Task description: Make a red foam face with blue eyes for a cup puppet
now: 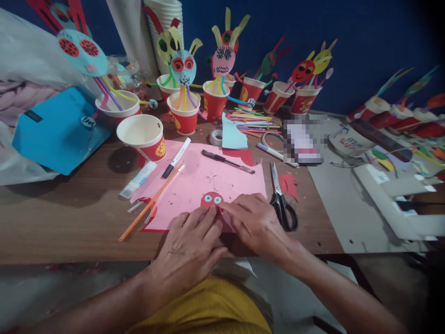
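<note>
A red paper face (210, 199) with two pale round eyes lies on a sheet of pink paper (194, 185) at the table's front edge. My left hand (194, 239) rests with its fingers stretched out over the lower part of the face. From the right, the extended index finger of my right hand (259, 222) presses on the side of the face; its other fingers are bent lower. Both hands partly cover the red piece. Black-handled scissors (283, 202) lie just right of my right hand. A black pen (227, 161) lies farther up the pink sheet.
A white marker (176, 157), an orange straw (151, 202) and a glue tube (139, 179) lie to the left. An undecorated paper cup (141, 134) stands behind them. Several cups with paper faces, including a blue face (183, 67), line the back. Tape (216, 137) and loose straws (257, 121) lie mid-table.
</note>
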`<action>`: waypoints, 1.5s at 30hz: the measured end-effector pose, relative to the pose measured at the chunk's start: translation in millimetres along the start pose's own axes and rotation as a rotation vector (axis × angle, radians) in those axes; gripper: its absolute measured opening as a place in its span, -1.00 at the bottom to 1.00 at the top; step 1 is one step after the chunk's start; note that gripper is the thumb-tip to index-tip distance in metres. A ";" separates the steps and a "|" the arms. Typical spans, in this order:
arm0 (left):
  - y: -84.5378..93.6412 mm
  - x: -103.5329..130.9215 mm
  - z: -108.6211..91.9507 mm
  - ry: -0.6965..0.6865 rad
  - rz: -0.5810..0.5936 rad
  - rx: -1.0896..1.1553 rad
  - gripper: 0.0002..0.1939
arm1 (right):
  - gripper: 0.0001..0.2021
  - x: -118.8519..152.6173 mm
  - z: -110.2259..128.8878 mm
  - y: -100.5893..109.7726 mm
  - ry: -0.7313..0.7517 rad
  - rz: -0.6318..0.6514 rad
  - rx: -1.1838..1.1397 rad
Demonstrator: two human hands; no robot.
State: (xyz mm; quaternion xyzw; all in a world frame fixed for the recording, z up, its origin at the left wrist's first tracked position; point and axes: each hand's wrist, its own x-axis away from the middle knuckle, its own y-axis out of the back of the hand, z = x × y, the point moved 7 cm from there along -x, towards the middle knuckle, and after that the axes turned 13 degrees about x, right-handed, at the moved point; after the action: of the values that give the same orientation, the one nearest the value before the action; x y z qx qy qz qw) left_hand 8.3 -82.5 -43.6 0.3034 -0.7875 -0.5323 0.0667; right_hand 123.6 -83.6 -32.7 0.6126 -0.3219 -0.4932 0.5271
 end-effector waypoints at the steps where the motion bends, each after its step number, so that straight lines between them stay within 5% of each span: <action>1: 0.1 0.2 -0.3 -0.004 0.003 0.002 -0.73 | -0.71 0.3 -4.5 4.2 -0.013 -0.033 -0.013; 16: 0.3 5.9 -2.0 0.012 -0.024 -0.028 -0.64 | -0.75 14.4 -94.4 12.9 -0.317 -0.119 -0.056; 27: -5.3 8.6 -13.0 0.037 -0.021 -0.148 -0.37 | -0.76 10.8 -92.3 8.9 -0.318 -0.117 -0.107; 37: -7.5 7.0 -12.4 0.029 -0.004 -0.181 -0.40 | -0.77 12.8 -86.8 4.5 -0.287 -0.117 -0.077; 45: -6.2 6.7 -9.2 0.036 0.002 -0.165 -0.40 | -0.79 0.8 -50.3 11.4 -0.107 -0.161 -0.086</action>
State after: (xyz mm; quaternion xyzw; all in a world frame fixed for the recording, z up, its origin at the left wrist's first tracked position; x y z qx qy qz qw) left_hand 9.4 -95.0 -46.6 0.3054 -0.7400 -0.5899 0.1060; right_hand 172.7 -70.4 -24.1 0.5862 -0.2779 -0.5792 0.4936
